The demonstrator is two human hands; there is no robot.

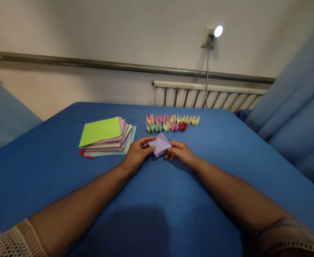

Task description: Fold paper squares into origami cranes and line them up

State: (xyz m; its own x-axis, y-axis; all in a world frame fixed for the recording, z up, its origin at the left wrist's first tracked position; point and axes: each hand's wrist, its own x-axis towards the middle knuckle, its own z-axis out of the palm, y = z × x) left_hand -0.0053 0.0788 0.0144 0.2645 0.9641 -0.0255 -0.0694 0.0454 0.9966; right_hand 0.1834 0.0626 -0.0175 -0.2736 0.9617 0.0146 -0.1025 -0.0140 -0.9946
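Observation:
A folded lilac paper square (160,144) lies on the blue tabletop (157,200) between both hands. My left hand (137,153) pinches its left edge, fingers closed on the paper. On the other side, my right hand (182,152) grips the lower right edge. Just left of my left hand sits a fanned stack of coloured paper sheets (106,137) with a lime green sheet on top. Beyond the paper stand two rows of small folded paper figures (171,122) in pink, green, yellow and red.
A white radiator (207,96) and a grey rail (92,64) run along the wall behind the table. A lit lamp (213,34) is mounted on the wall above the radiator. Blue fabric (298,107) hangs at the right, more blue at the far left.

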